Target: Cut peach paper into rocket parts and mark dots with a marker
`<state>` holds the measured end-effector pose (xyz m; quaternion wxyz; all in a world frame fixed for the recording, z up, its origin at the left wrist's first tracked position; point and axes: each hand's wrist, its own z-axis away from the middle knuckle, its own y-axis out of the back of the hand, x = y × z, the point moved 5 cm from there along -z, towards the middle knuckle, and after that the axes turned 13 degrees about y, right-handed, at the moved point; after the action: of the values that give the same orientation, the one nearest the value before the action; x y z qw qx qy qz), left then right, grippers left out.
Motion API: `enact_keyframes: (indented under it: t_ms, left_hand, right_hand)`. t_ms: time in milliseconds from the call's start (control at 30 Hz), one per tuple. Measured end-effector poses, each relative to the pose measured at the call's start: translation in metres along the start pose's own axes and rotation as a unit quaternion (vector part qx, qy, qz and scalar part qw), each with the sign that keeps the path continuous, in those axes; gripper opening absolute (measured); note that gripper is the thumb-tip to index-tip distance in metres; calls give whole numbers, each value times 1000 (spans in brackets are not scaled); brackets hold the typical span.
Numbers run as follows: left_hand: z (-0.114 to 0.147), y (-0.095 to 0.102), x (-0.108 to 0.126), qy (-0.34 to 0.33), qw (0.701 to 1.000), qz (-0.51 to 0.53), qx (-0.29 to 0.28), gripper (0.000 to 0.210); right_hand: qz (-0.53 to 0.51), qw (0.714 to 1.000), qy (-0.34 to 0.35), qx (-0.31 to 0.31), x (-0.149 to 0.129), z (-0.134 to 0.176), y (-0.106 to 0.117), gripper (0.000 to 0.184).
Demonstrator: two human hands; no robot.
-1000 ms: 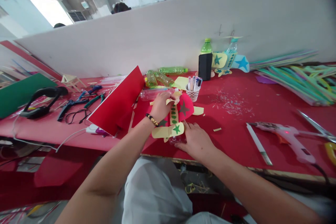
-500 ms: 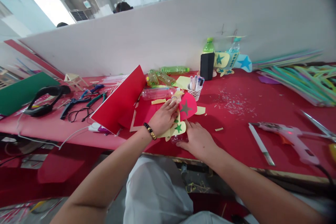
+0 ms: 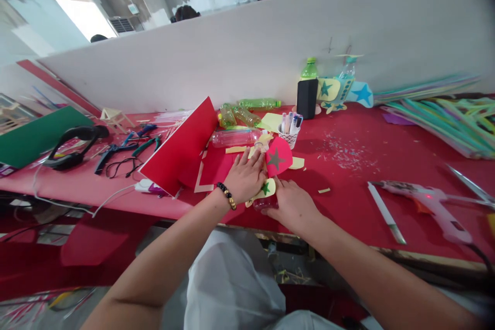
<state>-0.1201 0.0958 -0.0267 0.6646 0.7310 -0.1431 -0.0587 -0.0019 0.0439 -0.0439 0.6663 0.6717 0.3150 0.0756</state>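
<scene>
A clear pinkish plastic bottle (image 3: 264, 203) lies near the table's front edge with cut-paper pieces on it. One is a bright pink rounded piece (image 3: 285, 154) with a dark star; another is a yellow piece (image 3: 258, 195) with a green star. My left hand (image 3: 244, 178) lies over the bottle's left side, fingers stretched out and pressing on the paper. My right hand (image 3: 296, 205) is wrapped round the bottle's near end, thumb below and fingers behind the paper. The palms hide much of the bottle.
A pen cup (image 3: 288, 136) and several bottles, including a green bottle (image 3: 259, 103), stand or lie behind. A red board (image 3: 181, 152) leans at left near pliers (image 3: 114, 153). At right lie a white-handled knife (image 3: 385, 212), pink glue gun (image 3: 429, 201) and scissors (image 3: 469, 185).
My left hand has slid slightly over the paper, covering more of the yellow pieces. My right hand keeps its grip on the bottle. The camera view has shifted a little.
</scene>
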Motion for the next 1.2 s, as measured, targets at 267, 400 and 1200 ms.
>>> enact_keyframes:
  t_ms: [267,400,1200]
  left_hand:
    - [2,-3,2,68,987,89,-114,60]
    - [0,-6,2,79,985,106,-115,61]
    - [10,-5,-35,227,759,604,-89,34]
  right_hand:
    - [-16,1000,-3,-1,0,2,4,64]
    - [-36,999,-6,1,0,2,2,66]
    - [-267,957,10,113,20,3,2,80]
